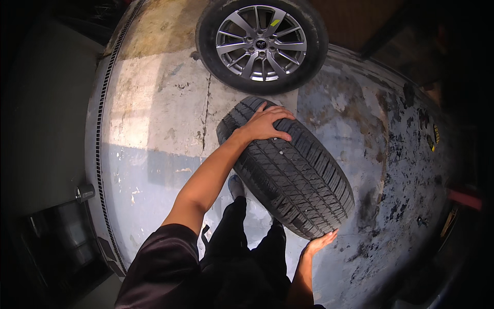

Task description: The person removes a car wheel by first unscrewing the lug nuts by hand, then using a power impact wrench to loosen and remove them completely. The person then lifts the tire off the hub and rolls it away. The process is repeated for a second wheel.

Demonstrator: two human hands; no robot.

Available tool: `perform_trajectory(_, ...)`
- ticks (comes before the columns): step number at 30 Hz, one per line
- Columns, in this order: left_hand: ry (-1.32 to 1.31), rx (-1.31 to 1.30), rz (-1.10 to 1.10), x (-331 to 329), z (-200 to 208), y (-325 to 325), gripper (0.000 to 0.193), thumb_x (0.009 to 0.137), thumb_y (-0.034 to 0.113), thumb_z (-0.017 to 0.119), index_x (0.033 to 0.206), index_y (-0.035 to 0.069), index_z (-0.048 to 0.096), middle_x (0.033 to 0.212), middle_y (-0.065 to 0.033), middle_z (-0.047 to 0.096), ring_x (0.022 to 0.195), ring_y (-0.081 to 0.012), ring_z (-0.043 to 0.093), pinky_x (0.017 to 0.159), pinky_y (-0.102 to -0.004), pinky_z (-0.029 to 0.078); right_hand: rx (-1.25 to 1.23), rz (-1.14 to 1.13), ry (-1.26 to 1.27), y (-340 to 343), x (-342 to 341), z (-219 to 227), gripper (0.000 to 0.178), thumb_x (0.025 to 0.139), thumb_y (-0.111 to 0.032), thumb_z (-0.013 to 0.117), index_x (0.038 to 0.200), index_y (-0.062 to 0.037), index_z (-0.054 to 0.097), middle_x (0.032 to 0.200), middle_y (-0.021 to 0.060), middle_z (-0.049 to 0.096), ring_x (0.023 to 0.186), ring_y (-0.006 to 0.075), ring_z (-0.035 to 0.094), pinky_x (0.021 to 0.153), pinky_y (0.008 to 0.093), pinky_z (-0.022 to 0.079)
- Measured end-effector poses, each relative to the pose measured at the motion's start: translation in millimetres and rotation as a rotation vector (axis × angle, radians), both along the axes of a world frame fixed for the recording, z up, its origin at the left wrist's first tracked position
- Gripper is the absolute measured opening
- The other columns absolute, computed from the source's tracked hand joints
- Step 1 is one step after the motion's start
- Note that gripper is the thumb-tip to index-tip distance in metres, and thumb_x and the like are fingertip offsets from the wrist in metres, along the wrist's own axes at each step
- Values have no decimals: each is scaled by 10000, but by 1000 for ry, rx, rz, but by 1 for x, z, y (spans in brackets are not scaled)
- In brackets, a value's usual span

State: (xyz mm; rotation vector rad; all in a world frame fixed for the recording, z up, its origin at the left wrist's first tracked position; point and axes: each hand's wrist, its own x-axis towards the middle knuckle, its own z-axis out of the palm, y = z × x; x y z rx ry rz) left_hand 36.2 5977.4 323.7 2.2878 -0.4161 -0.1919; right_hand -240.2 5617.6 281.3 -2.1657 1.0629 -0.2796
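A black tire stands on its tread in front of me, slanting from upper left to lower right. My left hand grips the upper far part of its tread, thumb apart from the curved fingers. Low at the tire's near right end, my right hand holds the edge of the tread, with its fingers partly hidden. Between them the tire is held from both ends. Its side faces are mostly out of sight, so I cannot tell whether a rim is inside.
Beyond the tire lies a wheel with a silver multi-spoke rim and a yellow-green mark. The floor is worn, with peeling grey-blue paint. A drain grate runs along the left. My shoe is close to the tire. A red object is at far right.
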Motion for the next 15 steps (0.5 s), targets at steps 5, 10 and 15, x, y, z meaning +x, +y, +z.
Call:
perform_trajectory(5,97,-25,312,-11,-28,98,355,895,394,515,1155,157,561,1277,-19,506,1267,-230,388,1086,-473,187,-139,269,-120,100,33,27,611,969,-436,304,1407,-10,278,1473,207,215,1367,364,178,1110,463,117)
perform_trajectory(10,179,-224,670,-39,-78,217,399,920,372,465,1183,84,552,1248,-119,533,1205,-285,455,1018,-329,323,-364,686,-86,197,89,67,613,866,-429,526,1361,-90,401,1458,191,270,1365,366,201,1070,574,112)
perform_trajectory(15,383,-487,1036,-117,-110,300,490,941,392,396,1293,58,465,1302,-149,492,1244,-262,411,1043,-328,290,-364,1121,-68,258,143,98,667,760,-397,663,1328,-123,448,1468,138,279,1367,367,199,1061,597,110)
